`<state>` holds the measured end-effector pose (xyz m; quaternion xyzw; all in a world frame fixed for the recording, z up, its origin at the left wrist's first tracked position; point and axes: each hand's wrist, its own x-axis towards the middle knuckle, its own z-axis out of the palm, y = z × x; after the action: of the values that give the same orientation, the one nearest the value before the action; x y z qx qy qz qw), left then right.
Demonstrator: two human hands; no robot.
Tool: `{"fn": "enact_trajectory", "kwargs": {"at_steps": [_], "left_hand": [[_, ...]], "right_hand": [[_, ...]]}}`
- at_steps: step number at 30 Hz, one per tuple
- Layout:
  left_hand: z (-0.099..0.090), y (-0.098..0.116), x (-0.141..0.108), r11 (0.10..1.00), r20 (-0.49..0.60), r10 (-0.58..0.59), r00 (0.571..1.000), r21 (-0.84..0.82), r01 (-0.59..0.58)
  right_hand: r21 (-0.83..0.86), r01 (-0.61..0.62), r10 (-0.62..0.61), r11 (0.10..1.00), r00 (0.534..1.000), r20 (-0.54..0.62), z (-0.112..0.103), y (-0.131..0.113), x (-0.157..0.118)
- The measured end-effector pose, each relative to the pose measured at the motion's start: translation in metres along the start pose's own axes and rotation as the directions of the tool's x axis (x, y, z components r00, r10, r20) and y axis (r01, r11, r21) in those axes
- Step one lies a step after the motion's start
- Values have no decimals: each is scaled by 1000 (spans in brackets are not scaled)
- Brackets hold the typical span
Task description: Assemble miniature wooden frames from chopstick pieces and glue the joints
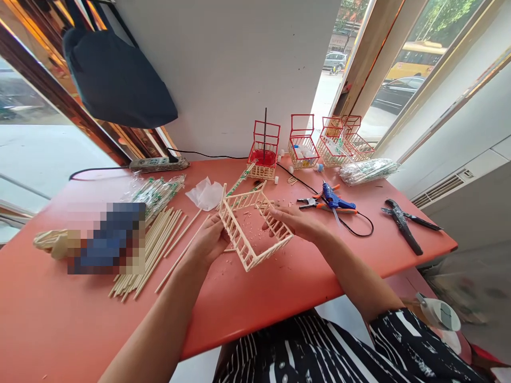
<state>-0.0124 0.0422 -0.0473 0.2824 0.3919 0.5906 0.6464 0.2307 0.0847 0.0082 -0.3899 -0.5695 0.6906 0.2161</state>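
Observation:
Between my two hands is a pale wooden stick frame (255, 261), a rectangle with ladder-like sides and an open middle, tilted above the table. My left hand (213, 236) is closed on its left side. On the opposite side, my right hand (293, 221) grips the frame, its fingers partly hidden behind the slats. Small wood scraps lie on the red table (311, 276) beneath the frame. Left of my left hand lies a pile of thin wooden sticks (149, 255), with a few loose ones beside it.
Small stick baskets with red handles (303, 146) stand along the back. A blue glue gun (337, 199) lies over orange-handled pliers, with black pliers (403, 226) farther right. Plastic-wrapped sticks (369, 171), a white tissue (205, 194) and a power strip (158, 164) are also on the table.

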Motion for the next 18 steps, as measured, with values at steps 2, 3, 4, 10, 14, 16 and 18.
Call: {"fn": "enact_trajectory", "kwargs": {"at_steps": [2,3,4,10,14,16,18], "left_hand": [[-6,11,-2,999,-10,24,1000,-43,-24],[-9,19,-3,997,-17,40,999,-64,-41],[-12,26,-5,994,-30,62,998,-83,-65],[-27,70,-23,921,-226,367,902,-49,-387],[-44,89,-44,876,-289,482,827,132,-464],[-55,95,-54,918,-212,390,896,171,-358],[-62,99,-60,960,-133,226,965,200,-197]], "right_hand": [[45,-8,10,999,999,-33,-3,2,4],[66,-15,19,998,998,-53,-4,3,5],[85,-28,34,996,997,-70,-6,4,7],[128,-82,94,988,992,-88,-10,6,10],[64,-46,52,997,993,-108,-13,7,9],[19,-23,25,1000,990,-136,-14,7,9],[-21,-12,9,1000,987,-163,-16,6,8]]}}
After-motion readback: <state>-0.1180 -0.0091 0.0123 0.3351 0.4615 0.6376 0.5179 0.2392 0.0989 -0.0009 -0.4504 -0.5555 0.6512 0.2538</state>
